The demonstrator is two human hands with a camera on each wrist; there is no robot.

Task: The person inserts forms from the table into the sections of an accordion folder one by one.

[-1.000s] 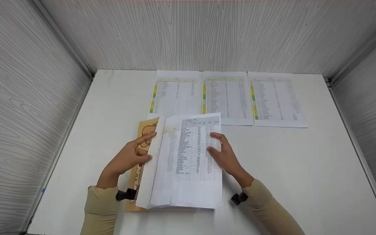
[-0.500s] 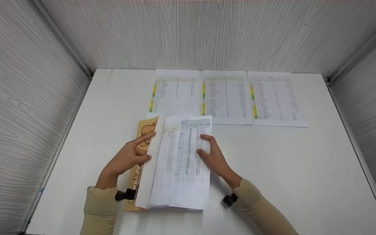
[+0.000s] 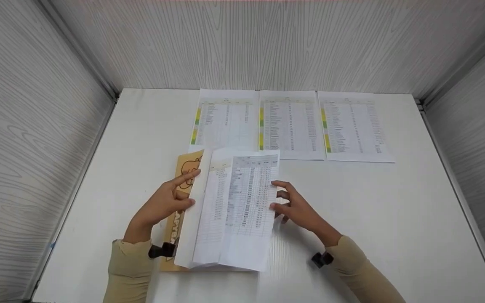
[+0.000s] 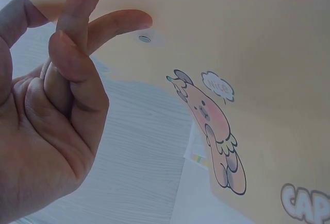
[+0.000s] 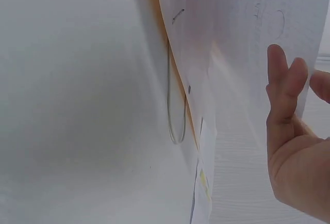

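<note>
An orange folder with a cartoon capybara print stands partly behind a bundle of printed sheets in the head view. My left hand holds the folder and the bundle's left edge, thumb and index finger on the front. From the left wrist, one finger of my left hand lies on the orange cover near a small round snap. My right hand pinches the right edge of the top sheet, thumb and index finger in front, other fingers behind. In the right wrist view a staple shows in the sheets.
Three printed sheets, a left one, a middle one and a right one, lie in a row at the white table's back. Patterned panels enclose its back and sides. A thin loop hangs behind the bundle.
My right hand slid left with the top sheet's edge, then came back right and a little lower, flattening the sheet again. My left hand has stayed in place.
</note>
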